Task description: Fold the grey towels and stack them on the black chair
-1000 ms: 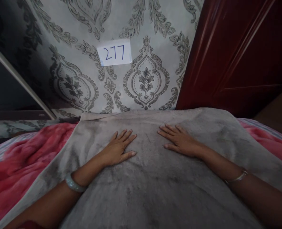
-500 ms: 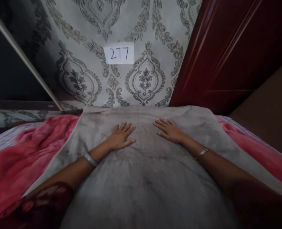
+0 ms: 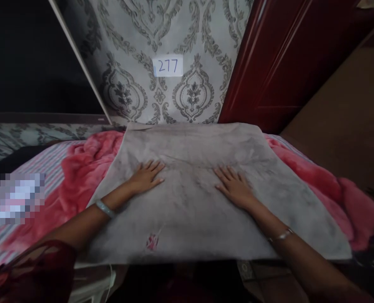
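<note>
A large grey plush cloth [image 3: 187, 210] lies spread out before me, with a small pink patch [image 3: 152, 241] near its front edge. My left hand [image 3: 145, 176] rests flat on its left half, fingers spread, with a pale bangle on the wrist. On the right half, my right hand [image 3: 234, 185] also lies palm down with fingers apart, a silvery bracelet on that wrist. Neither hand grips anything. Under the cloth and out to both sides shows a pink-red fluffy blanket [image 3: 82, 168].
A striped sheet [image 3: 48, 168] lies at the left under the blanket. Behind stand a patterned wall [image 3: 193, 38] with a "277" card [image 3: 168, 65], a dark screen [image 3: 32, 63] at left and a dark red door or panel [image 3: 269, 54] at right. A pale stool-like item [image 3: 92, 282] is below left.
My hands have moved apart and nearer to me across the grey cloth, still flat. The view has shifted so that the cloth's front edge and the pink patch now show.
</note>
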`<state>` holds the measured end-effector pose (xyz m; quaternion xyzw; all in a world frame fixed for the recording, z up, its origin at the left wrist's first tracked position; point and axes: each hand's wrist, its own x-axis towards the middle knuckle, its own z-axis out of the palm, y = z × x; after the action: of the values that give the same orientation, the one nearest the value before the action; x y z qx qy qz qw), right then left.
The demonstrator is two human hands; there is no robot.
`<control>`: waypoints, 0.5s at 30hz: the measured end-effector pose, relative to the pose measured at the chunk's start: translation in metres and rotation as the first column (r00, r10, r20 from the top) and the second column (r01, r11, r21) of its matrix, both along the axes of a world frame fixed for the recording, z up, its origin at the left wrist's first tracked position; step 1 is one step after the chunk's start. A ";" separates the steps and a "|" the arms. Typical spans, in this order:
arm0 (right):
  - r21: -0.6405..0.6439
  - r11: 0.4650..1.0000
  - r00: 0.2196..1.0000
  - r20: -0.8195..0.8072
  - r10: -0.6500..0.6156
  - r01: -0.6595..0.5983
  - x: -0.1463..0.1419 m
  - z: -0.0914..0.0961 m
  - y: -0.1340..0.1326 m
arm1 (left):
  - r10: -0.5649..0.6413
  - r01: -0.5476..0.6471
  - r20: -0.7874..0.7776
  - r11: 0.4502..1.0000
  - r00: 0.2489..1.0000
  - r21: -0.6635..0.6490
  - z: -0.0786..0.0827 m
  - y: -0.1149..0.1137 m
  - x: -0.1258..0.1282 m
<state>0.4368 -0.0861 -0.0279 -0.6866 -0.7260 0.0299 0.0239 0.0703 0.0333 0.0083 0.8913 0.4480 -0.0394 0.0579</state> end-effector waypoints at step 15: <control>0.255 0.900 0.932 -0.010 -0.363 0.353 0.041 -0.042 -0.122 | 0.310 -0.312 0.036 0.941 0.950 0.130 -0.007 -0.122 -0.103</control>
<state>0.4782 -0.2080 -0.0699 -0.8001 -0.5855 -0.0807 0.1023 -0.0322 -0.0883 0.0016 0.8115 0.5842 0.0070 0.0067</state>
